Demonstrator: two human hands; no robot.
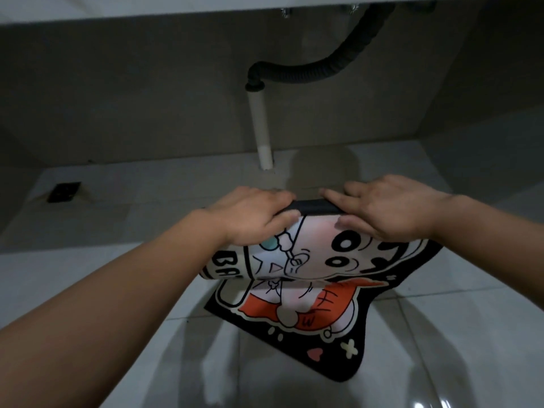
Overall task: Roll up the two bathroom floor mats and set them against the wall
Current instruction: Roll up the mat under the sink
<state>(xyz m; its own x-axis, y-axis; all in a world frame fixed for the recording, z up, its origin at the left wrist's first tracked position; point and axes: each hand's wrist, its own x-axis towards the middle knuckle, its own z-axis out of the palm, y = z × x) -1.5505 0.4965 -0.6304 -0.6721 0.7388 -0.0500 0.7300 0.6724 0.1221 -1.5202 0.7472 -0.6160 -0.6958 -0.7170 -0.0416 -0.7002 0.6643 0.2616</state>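
Left hand (253, 213) and right hand (391, 210) curl fingers and thumbs round the half-rolled cartoon floor mat (318, 257) on the tiled floor (441, 334) beneath a black drain hose (309, 75); lettering reads "BA", the rest lost in the roll.

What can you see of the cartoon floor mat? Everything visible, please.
The cartoon floor mat is soft-looking, black-edged, printed with a white, pink and orange cartoon and the letters BA. Its far part is rolled up, black underside showing on top; the near part lies flat on the glossy tiled floor. The left hand and right hand grip the roll from above, thumbs on the printed side.
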